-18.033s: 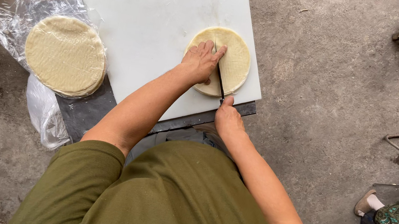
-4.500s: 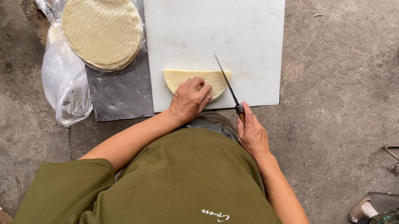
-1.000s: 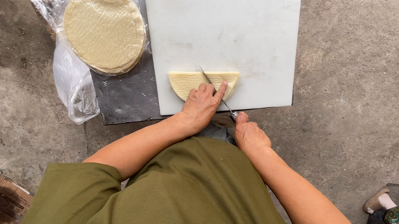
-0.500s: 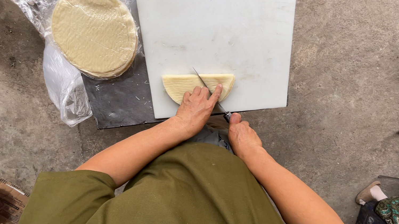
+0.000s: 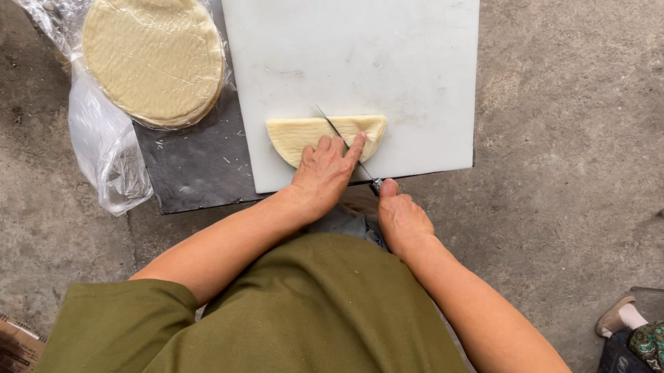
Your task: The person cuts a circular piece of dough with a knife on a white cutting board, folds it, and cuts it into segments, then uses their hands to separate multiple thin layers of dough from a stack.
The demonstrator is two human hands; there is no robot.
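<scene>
My left hand point(image 5: 320, 177) pressed flat on a half-round flatbread point(image 5: 305, 131) near the white cutting board's point(image 5: 349, 28) front edge, my right hand point(image 5: 401, 218) closed around a knife point(image 5: 339, 135), blade across the bread, whole flatbreads point(image 5: 153, 50) stacked on plastic to the left.

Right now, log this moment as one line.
left hand: pressing half-round flatbread | right hand: knife cutting it | white board

1 cutting board point(image 5: 348, 36), 1 knife point(image 5: 344, 142), 1 half-round flatbread point(image 5: 305, 133), 1 flatbread stack point(image 5: 153, 50).
</scene>
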